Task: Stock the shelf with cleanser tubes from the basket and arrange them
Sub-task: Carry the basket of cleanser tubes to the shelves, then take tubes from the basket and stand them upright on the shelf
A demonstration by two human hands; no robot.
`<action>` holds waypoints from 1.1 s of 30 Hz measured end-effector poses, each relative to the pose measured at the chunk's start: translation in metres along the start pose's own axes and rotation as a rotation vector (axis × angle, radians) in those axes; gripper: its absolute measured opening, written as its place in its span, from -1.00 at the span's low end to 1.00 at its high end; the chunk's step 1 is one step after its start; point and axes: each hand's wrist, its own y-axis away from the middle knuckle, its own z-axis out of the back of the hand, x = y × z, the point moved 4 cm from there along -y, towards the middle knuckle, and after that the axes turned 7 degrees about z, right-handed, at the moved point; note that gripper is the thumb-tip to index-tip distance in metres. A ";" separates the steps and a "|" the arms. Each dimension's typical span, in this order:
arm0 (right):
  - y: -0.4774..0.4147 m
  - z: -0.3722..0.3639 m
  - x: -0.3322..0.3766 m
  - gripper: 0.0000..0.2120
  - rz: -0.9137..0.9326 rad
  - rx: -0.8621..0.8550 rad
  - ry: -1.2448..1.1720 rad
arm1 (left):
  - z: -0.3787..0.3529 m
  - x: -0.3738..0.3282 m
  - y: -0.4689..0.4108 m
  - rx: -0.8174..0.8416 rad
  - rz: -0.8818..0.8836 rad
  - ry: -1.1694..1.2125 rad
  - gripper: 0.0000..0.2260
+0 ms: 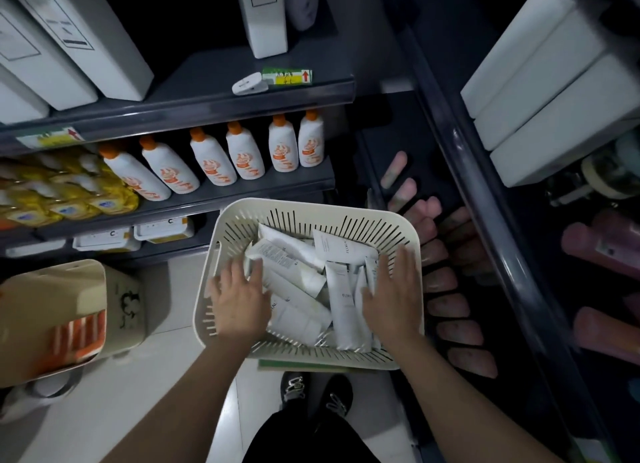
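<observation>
Reaching into the cream slotted basket (242,216)
Left hand (239,301) and right hand (393,298) are resting flat on the white cleanser tubes (343,310), fingers spread, gripping nothing.

Left hand (239,298) and right hand (393,292) flat on white cleanser tubes (343,310) inside cream basket (287,213).
</observation>
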 end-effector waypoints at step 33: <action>-0.005 -0.093 0.011 -0.55 -0.616 0.492 -0.935 | -0.049 0.007 0.003 0.534 0.686 1.467 -0.80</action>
